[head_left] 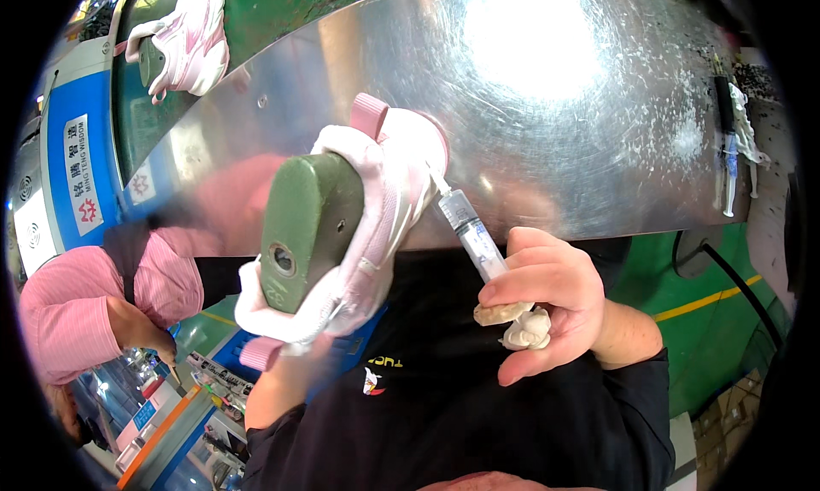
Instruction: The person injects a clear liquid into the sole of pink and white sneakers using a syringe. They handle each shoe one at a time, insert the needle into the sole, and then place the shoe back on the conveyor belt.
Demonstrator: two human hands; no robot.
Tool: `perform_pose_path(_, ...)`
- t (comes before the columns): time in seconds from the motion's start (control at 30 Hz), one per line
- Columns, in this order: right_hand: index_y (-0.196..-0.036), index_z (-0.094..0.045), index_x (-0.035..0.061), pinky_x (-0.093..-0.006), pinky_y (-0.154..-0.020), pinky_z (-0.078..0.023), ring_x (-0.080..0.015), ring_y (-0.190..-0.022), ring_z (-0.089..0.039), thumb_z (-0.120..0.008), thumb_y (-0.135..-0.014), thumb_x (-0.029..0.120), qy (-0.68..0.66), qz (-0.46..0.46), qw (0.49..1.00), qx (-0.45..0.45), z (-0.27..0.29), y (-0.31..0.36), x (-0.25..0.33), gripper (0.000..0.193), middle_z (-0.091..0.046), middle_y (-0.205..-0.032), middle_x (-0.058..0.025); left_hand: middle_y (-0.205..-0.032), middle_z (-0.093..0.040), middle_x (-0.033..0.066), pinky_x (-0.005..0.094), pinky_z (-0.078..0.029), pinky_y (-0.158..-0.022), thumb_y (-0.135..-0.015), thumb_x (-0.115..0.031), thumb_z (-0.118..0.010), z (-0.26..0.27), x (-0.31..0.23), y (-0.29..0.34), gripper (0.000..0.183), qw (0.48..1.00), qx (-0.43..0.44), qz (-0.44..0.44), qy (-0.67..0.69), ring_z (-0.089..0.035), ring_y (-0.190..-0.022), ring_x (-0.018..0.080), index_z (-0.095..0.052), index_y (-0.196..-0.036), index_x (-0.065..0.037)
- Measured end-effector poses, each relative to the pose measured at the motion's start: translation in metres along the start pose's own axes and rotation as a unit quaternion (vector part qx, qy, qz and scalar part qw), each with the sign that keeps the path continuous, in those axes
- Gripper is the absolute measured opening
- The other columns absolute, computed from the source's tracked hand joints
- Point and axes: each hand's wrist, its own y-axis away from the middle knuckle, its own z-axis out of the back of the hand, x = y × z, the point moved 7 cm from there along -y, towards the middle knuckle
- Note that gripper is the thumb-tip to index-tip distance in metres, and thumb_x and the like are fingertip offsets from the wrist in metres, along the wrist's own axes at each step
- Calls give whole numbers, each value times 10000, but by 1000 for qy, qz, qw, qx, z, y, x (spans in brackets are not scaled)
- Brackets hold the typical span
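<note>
A pink and white shoe (397,171), with a green shoe last (314,222) inside it, is held up over the near edge of the metal table. My left hand (309,354) holds it from beneath; the shoe hides most of the fingers and the rest is blurred. In my right hand (555,290) a clear plastic syringe (471,235) is gripped, its tip touching or very near the side of the shoe by the sole. Pale, lumpy dried stuff (525,329) is caked round the plunger end, between fingers and thumb.
The shiny metal table (359,81) lies ahead. Another pink and white shoe (192,43) stands at the far left. More syringes (730,162) lie at the right edge. A blue and white machine (81,158) and a person in a pink sleeve (73,312) are on the left.
</note>
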Motion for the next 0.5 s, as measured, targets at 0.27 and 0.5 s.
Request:
perform_pose_path(0.27, -949, -661, 38, -294, -538, -324, -163, -595, -534, -854, -586, 337, 10, 0, 1000, -23, -5, -4, 14, 508, -666, -811, -23, -1102, -559, 138, 392, -440, -911, -656, -161, -673, -10, 52, 26, 670, 972, 100, 161, 139, -566, -1007, 276, -421, -1256, -3)
perform_pose_path(0.5, -946, -668, 12, -292, -494, -289, -177, -540, -407, -847, -610, 357, 9, 5, 1000, 7, -20, -5, 26, 515, -625, -760, -37, -1087, -569, 116, 370, -440, -903, -700, -160, -668, -19, 76, 31, 619, 934, 127, 289, 166, -560, -1018, 258, -447, -1258, -11)
